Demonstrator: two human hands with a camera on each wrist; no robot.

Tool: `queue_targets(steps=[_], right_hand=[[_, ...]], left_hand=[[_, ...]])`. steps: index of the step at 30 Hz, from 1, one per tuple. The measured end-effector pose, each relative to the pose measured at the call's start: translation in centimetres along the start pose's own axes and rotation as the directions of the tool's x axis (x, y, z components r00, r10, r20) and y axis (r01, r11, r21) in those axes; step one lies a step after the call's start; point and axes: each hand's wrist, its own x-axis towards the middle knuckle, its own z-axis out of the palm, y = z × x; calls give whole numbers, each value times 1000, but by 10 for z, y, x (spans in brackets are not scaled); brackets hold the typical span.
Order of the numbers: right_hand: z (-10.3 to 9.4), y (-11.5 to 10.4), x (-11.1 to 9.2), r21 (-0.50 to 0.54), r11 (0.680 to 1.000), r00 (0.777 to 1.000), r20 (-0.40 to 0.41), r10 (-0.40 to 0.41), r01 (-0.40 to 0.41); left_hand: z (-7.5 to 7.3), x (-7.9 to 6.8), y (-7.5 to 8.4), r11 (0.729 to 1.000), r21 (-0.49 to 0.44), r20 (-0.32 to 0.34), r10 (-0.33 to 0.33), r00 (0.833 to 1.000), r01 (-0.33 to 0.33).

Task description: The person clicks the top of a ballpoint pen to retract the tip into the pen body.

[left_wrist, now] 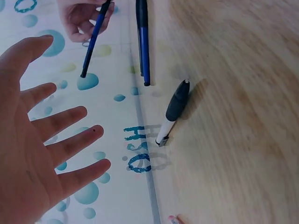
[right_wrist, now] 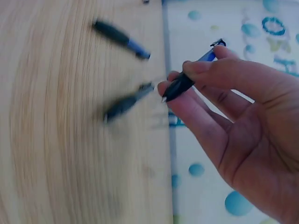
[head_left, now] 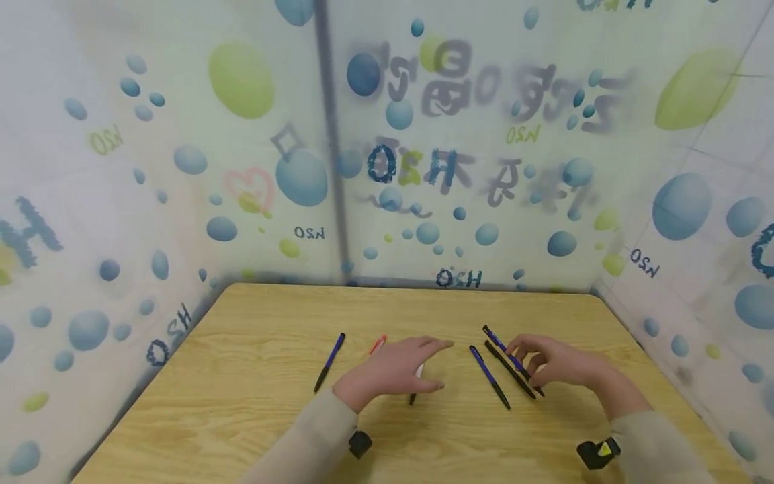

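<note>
My right hand [head_left: 562,363] pinches a blue pen with a black grip [right_wrist: 180,87] between thumb and fingers. In the head view the held pen slants over the table, beside a black pen [head_left: 510,372] and another blue pen [head_left: 488,375]. My left hand [head_left: 396,368] holds nothing, its fingers spread in the left wrist view. Below it lies a white pen with a dark grip [left_wrist: 176,102], partly hidden by the hand in the head view. A red-ended pen [head_left: 378,344] shows just behind that hand. Farther left lies one more blue pen [head_left: 329,363].
The pens lie on a light wood-grain table [head_left: 242,403]. White curtain-like sheets [head_left: 399,222] with blue and green dots and lettering enclose it at the back and both sides.
</note>
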Motion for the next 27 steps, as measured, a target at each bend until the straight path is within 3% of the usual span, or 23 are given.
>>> queue_targets(steps=[9, 18, 27], right_hand=[[26, -25, 17, 7, 990, 990, -14, -140, 140], [49, -45, 35, 8, 985, 979, -117, -169, 171], [64, -55, 45, -12, 982, 966, -180, -185, 186]], left_hand=[[-7, 0, -1, 998, -53, -61, -38, 997, 35], [-17, -1, -7, 982, -180, -160, -78, 984, 49], [-23, -6, -5, 963, -269, -206, -95, 974, 37]])
